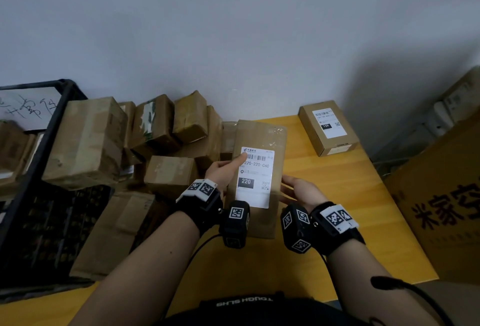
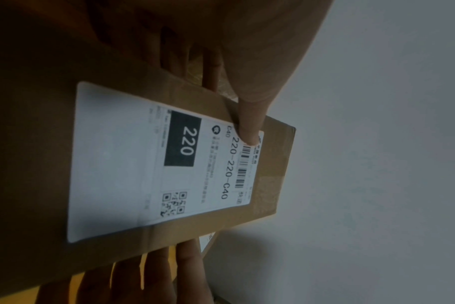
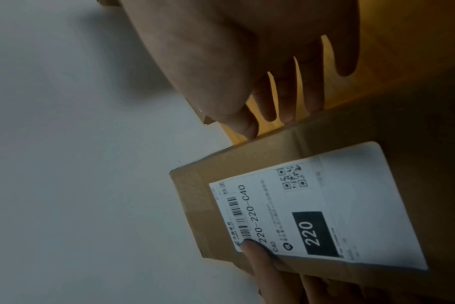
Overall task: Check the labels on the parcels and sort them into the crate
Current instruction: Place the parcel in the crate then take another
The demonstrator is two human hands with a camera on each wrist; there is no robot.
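A long brown cardboard parcel [image 1: 259, 221] is held above the yellow table [image 1: 342, 195] in the middle of the head view. Its white label [image 1: 255, 190] faces up and reads 220-220-C40, with 220 in a black block. My left hand [image 1: 226, 169] holds the parcel's left edge, one digit pressed on the label [image 2: 122, 164] by the barcode and the other fingers [image 2: 210, 70] behind the box. My right hand [image 1: 298, 190] lies open at the right edge, its straight fingers [image 3: 309, 86] reaching under the parcel. A black crate [image 1: 48, 143] stands at the left.
Several brown parcels [image 1: 155, 128] are piled against the wall between the crate and the held parcel, some leaning on the crate. A small labelled box [image 1: 328, 128] sits at the table's far right corner. A large printed carton [image 1: 441, 208] stands beyond the table's right edge.
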